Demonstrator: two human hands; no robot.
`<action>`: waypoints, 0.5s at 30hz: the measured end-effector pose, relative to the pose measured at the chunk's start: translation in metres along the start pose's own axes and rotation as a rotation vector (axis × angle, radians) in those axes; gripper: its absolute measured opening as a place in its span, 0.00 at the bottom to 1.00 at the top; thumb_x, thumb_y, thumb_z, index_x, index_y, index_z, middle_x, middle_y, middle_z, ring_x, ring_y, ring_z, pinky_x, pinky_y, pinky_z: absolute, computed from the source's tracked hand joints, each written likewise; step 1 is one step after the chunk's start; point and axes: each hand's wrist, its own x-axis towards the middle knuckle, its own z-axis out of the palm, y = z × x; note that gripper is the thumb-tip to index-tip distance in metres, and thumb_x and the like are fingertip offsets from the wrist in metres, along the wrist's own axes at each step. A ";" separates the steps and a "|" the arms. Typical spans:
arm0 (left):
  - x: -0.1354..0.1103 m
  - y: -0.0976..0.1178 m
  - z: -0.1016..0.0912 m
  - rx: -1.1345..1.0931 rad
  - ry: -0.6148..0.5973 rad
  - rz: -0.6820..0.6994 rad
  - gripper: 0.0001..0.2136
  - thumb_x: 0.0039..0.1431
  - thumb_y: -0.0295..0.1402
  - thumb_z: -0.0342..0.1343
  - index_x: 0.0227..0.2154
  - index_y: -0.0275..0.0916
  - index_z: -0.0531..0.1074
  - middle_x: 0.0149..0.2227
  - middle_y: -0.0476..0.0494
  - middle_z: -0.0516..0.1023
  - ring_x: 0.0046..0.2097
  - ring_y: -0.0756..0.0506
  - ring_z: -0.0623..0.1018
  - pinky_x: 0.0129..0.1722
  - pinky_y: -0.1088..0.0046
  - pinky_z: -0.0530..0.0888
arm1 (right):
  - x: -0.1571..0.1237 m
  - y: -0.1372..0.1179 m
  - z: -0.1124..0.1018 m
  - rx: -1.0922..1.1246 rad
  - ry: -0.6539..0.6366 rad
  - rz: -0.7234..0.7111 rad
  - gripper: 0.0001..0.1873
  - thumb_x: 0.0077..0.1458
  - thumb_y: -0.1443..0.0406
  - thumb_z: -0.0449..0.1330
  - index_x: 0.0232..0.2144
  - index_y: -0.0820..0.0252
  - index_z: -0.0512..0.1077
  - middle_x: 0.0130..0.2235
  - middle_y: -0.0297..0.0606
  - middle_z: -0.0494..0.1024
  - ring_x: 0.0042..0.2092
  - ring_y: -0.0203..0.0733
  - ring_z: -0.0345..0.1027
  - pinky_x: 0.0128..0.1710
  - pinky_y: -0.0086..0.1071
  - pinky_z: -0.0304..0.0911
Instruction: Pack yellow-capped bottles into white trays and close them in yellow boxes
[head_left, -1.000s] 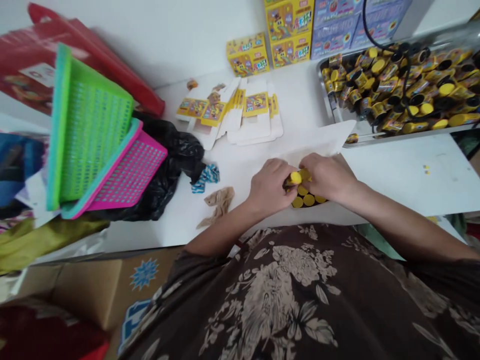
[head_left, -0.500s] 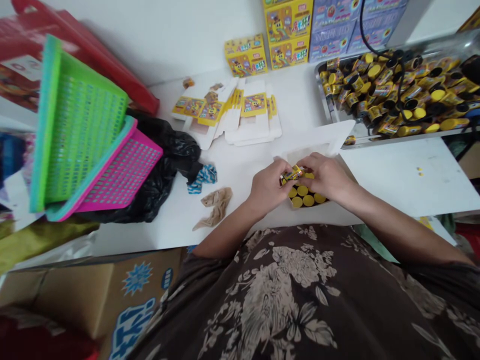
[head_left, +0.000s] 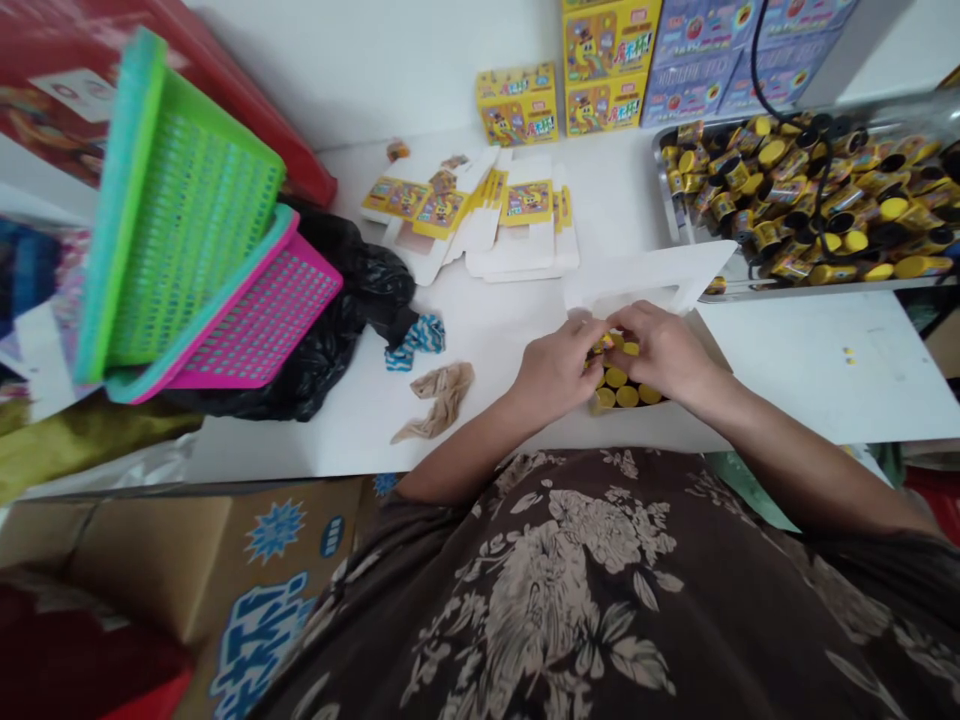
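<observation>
- Carton [head_left: 711,342], lid flap [head_left: 701,268] raised, sits on the white table [head_left: 795,365] just in front of the person, with round yellow-topped tubs [head_left: 627,397] packed upright along its near side
- Left hand [head_left: 556,370] is over the carton's left part, thumb and fingers pinching a small yellow tub [head_left: 603,342], mostly hidden
- Right hand [head_left: 667,348] arches over the middle of the carton, fingertips close to the left ones; cannot tell whether it grips anything
- Metal tray [head_left: 664,195] beyond the carton to the right, heaped with loose yellow-and-black tubs [head_left: 795,205], a black cable [head_left: 823,185] lying across them
- Flattened yellow-and-white cartons [head_left: 525,262] beyond the left hand; stacked yellow boxes [head_left: 607,105] and purple boxes [head_left: 691,92] against the wall
- Green basket [head_left: 199,205] and pink basket [head_left: 262,310], tilted, far left
</observation>
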 end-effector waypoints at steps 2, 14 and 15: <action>0.002 0.001 0.003 0.048 0.019 0.017 0.10 0.64 0.29 0.60 0.47 0.44 0.75 0.50 0.42 0.83 0.46 0.42 0.83 0.39 0.68 0.75 | -0.001 0.000 0.000 -0.021 0.004 -0.003 0.15 0.61 0.65 0.65 0.50 0.56 0.80 0.48 0.44 0.82 0.42 0.48 0.76 0.42 0.40 0.67; -0.003 -0.006 0.012 0.135 0.206 0.020 0.02 0.64 0.31 0.61 0.35 0.42 0.74 0.43 0.44 0.79 0.36 0.47 0.77 0.31 0.71 0.70 | 0.006 0.004 0.017 0.136 0.009 0.115 0.18 0.56 0.69 0.67 0.49 0.57 0.77 0.49 0.47 0.84 0.43 0.53 0.79 0.47 0.47 0.74; -0.005 -0.007 0.013 0.104 0.272 0.034 0.01 0.64 0.31 0.61 0.36 0.41 0.75 0.43 0.45 0.79 0.35 0.48 0.76 0.30 0.72 0.70 | 0.006 0.002 0.018 0.151 0.008 0.120 0.18 0.56 0.69 0.67 0.50 0.58 0.76 0.49 0.48 0.83 0.42 0.52 0.79 0.47 0.47 0.74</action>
